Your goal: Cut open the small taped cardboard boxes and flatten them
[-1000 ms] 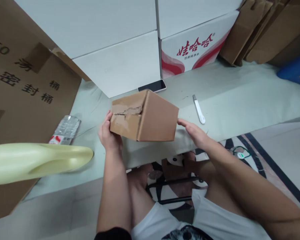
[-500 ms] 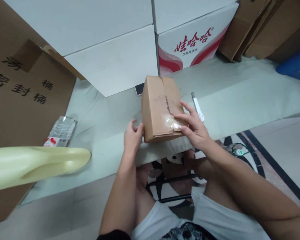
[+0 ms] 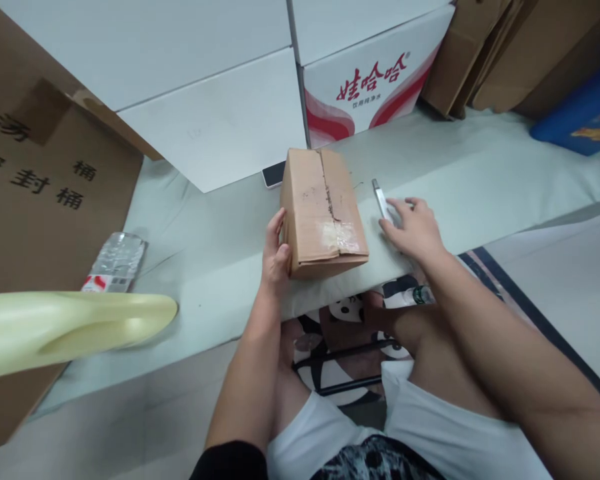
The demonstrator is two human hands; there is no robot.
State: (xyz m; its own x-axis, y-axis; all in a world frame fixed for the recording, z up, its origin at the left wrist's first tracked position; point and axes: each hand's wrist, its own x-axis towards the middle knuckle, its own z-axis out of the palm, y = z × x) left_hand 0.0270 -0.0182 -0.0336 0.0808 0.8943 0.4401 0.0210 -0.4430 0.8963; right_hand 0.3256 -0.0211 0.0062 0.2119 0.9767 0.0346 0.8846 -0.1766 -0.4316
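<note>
A small brown cardboard box (image 3: 325, 213) stands on the pale green table (image 3: 480, 180), its taped top seam facing up. My left hand (image 3: 275, 257) grips the box's left side, fingers curled against it. My right hand (image 3: 414, 230) lies to the right of the box with its fingers spread over a white utility knife (image 3: 379, 193). Only the knife's far end shows beyond the fingertips.
A phone (image 3: 273, 175) peeks out behind the box. White cartons (image 3: 215, 127) and a red-printed carton (image 3: 375, 87) line the back. A large brown carton (image 3: 45, 173), a crushed plastic bottle (image 3: 115, 263) and a pale yellow object (image 3: 70, 327) are at left.
The box was turned over and set down with the taped seam up. My right hand left the box top and moved right onto the knife. My left hand closed on the box's side.
</note>
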